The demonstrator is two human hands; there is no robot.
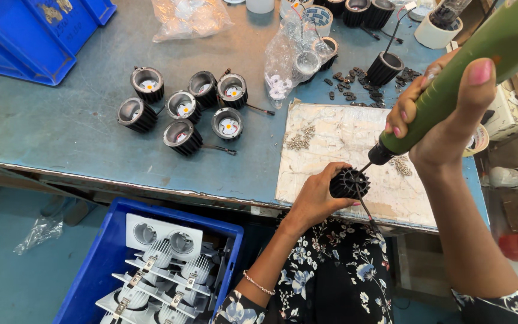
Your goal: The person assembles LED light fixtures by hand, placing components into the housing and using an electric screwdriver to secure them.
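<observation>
Steadiness matters: left hand (316, 201) fingers grip the heatsink (349, 183) on the counter (61, 129); right hand (445, 114) wraps the screwdriver (451, 90), best kept square.

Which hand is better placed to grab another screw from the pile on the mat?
Probably the left hand. It only steadies the black finned housing, fairly near the screw pile. The right hand is wrapped around the green electric screwdriver, tip at the housing.

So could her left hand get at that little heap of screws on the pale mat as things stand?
Probably not right away. The screws lie open on the mat, nothing covering them, but the left hand is wrapped around the black finned housing while the right hand presses the green screwdriver into it.
</observation>
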